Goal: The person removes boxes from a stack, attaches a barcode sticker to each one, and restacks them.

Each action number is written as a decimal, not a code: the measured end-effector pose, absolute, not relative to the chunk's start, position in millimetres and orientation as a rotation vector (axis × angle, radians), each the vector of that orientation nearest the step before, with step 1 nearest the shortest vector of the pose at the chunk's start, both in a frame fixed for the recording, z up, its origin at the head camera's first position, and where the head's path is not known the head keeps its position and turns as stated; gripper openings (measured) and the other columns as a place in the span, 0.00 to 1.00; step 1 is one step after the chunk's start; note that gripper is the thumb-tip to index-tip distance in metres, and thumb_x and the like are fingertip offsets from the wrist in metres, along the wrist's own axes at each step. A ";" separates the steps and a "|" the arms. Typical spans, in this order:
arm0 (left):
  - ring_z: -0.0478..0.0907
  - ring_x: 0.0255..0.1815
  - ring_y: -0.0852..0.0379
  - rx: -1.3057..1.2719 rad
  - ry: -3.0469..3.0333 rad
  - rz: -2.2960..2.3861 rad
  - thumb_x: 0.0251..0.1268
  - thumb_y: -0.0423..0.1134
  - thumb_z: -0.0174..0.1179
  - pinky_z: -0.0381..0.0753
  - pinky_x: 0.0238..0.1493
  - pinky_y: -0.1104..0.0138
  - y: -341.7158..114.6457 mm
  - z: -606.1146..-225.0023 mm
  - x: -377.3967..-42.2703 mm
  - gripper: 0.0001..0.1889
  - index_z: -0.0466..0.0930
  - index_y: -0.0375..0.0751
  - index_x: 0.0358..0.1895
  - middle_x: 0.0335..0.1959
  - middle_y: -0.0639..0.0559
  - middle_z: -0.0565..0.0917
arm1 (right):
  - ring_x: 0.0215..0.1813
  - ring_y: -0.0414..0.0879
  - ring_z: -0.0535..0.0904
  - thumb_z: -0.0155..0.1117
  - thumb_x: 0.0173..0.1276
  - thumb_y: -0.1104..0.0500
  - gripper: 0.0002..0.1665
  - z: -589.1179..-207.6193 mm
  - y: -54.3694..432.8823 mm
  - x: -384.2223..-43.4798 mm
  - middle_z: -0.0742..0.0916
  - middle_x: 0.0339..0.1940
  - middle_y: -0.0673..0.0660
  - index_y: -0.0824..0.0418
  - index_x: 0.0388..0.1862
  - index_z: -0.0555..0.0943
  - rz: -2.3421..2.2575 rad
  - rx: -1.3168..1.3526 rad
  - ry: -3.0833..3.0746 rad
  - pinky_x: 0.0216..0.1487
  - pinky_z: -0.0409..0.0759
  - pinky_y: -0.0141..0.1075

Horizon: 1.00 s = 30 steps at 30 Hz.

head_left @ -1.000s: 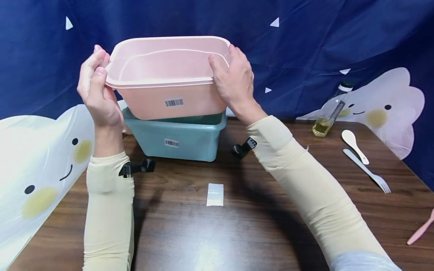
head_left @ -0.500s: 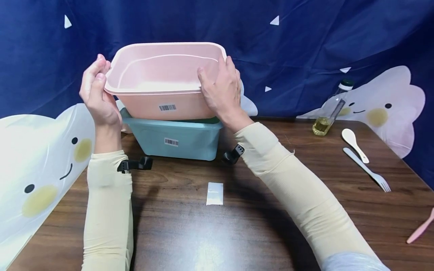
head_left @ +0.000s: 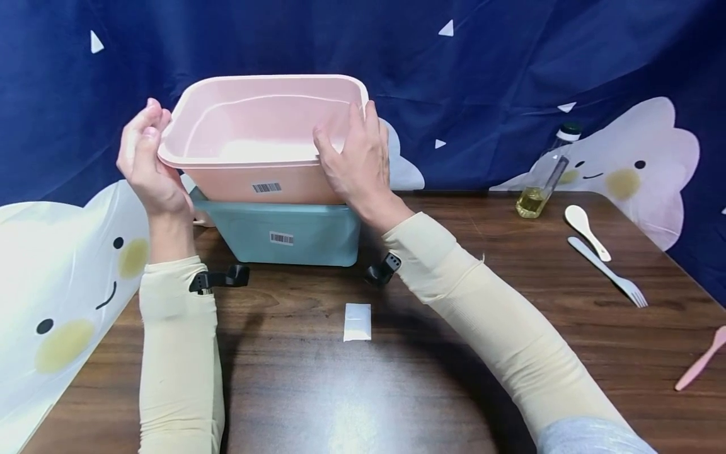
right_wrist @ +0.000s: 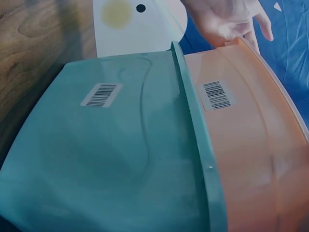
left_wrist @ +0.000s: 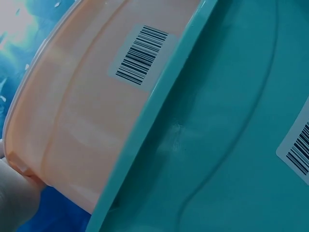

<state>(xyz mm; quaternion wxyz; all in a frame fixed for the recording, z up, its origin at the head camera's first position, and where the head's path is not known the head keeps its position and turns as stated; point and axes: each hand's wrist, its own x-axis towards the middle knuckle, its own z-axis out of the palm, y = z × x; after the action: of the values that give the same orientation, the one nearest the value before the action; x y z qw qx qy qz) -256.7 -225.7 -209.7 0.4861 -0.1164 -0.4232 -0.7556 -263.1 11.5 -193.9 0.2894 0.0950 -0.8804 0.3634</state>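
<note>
A pink plastic bin (head_left: 255,183) with a barcode label sits partly inside a teal bin (head_left: 306,236), slightly to its left, in the head view. My left hand (head_left: 150,157) holds the pink bin's left end at the rim. At its right end, my right hand (head_left: 360,161) grips the rim, thumb over the inside and fingers toward the far side. In the left wrist view the teal rim (left_wrist: 154,101) crosses the pink wall. The right wrist view shows my left hand (right_wrist: 229,19) against the pink bin's far end; the pink bin's base is hidden inside the teal one.
A white packet (head_left: 357,321) lies on the wooden table (head_left: 454,378) in front. To the right are an oil bottle (head_left: 533,198), a white spoon (head_left: 587,230), a pale blue fork (head_left: 609,274) and a pink utensil (head_left: 703,359). A blue curtain (head_left: 482,75) hangs behind.
The pink bin has come down and shifted left, lower into the teal bin. Both hands have moved down with it, and my right hand has moved left along the rim.
</note>
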 end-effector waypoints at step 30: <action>0.79 0.58 0.50 -0.097 -1.229 -1.905 0.66 0.34 0.52 0.76 0.61 0.69 -222.7 -210.6 -247.0 0.13 0.88 0.42 0.39 0.55 0.46 0.83 | 0.77 0.60 0.61 0.54 0.71 0.39 0.45 -222.0 17.2 -257.8 0.64 0.78 0.64 0.64 0.78 0.61 1.002 0.275 -2.446 0.78 0.61 0.47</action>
<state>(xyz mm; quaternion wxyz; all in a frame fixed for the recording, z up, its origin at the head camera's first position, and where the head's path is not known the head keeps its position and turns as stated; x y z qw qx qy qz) -247.0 -222.7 -210.6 0.4225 -0.0387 -0.4908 -0.7610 -257.8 17.2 -222.0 0.2394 0.1004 -0.8936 0.3661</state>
